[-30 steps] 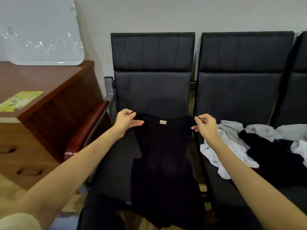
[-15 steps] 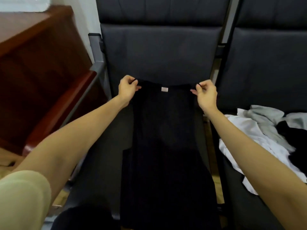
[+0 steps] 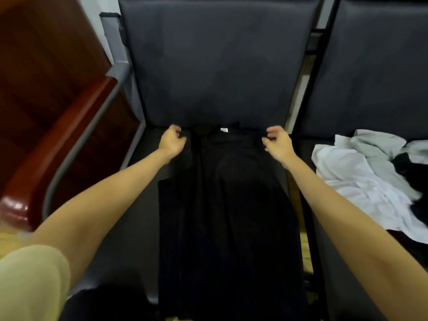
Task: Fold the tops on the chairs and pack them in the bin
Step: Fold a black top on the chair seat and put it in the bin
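Observation:
A black top (image 3: 229, 205) lies spread flat along the seat of the left chair (image 3: 215, 66). Its collar with a small white label sits against the backrest, and its hem hangs over the front edge. My left hand (image 3: 172, 142) hovers at the top's left shoulder with loosely curled fingers and nothing visibly pinched. At the right shoulder my right hand (image 3: 276, 142) is the same, thumb and fingers apart. More tops, white (image 3: 356, 181), grey (image 3: 379, 144) and black (image 3: 414, 170), lie heaped on the right chair's seat. No bin is in view.
A reddish wooden armrest (image 3: 58, 140) on a grey metal frame borders the left chair. A brown wooden cabinet (image 3: 34, 54) stands beyond it. A narrow gap with wooden floor showing separates the two seats.
Both hands have lowered the black top onto the seat and let go of its shoulders. The view has tilted further down and closer to the chair.

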